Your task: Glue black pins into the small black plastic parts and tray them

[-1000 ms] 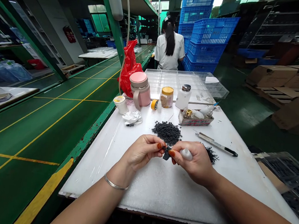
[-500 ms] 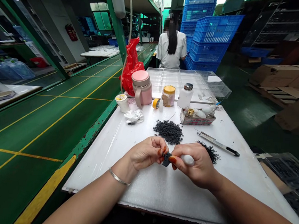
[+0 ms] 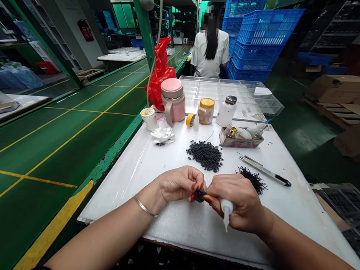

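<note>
- While the hands meet at lower centre, fingertips together — left hand [image 3: 178, 184] pinching a small black part [image 3: 200, 195]
- right hand [image 3: 236, 202] gripping a white squeeze bottle [image 3: 226, 209], nozzle down
- black pieces [image 3: 205, 155] heaped above, on the white table [image 3: 125, 189]

The left hand [image 3: 178, 184] and the right hand [image 3: 237, 203] meet in front of the body, close together at their fingertips. The left hand curls inward, thumb and fingers pinched together, with its left wrist [image 3: 146, 200] bent slightly. The right hand is closed, its fingers folded inward and its thumb reaching toward the left hand. The orange-red fingernails [image 3: 207, 199] show at the pinch. The left forearm [image 3: 101, 239] and the right forearm [image 3: 307, 259] angle inward from the lower corners of the view.
</note>
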The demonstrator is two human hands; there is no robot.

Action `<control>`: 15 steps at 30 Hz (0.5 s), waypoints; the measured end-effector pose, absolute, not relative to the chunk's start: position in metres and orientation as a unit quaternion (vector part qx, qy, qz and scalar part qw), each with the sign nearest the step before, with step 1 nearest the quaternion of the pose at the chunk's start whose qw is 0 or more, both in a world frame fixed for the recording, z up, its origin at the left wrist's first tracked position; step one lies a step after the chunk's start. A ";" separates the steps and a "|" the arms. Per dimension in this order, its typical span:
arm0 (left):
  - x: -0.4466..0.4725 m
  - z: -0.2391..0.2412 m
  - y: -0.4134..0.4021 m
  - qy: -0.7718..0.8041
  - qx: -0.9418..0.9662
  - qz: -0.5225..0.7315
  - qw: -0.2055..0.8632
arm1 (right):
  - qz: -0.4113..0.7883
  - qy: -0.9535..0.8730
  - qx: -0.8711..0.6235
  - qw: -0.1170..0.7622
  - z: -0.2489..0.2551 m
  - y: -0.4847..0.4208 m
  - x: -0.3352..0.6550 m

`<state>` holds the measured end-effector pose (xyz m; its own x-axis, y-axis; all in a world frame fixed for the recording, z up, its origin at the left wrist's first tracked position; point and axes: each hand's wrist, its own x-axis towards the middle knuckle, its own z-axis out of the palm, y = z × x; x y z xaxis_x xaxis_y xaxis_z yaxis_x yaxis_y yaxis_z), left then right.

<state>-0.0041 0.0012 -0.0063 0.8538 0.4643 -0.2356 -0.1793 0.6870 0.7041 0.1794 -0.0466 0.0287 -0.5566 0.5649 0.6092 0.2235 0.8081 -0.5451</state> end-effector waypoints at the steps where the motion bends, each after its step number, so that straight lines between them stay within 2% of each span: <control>1: -0.004 -0.006 0.001 0.201 0.353 0.180 0.896 | 0.205 -0.857 -0.230 0.413 0.028 -0.047 0.179; 7: -0.006 -0.005 0.003 0.190 0.362 0.204 0.890 | 0.257 -0.825 -0.253 0.435 0.024 -0.046 0.177; 11: -0.001 -0.002 0.002 0.217 0.367 0.303 0.852 | 0.304 -0.768 -0.333 0.455 0.023 -0.041 0.179; 15: 0.005 0.003 -0.001 0.270 0.414 0.405 0.769 | 0.356 -0.682 -0.417 0.483 0.022 -0.036 0.183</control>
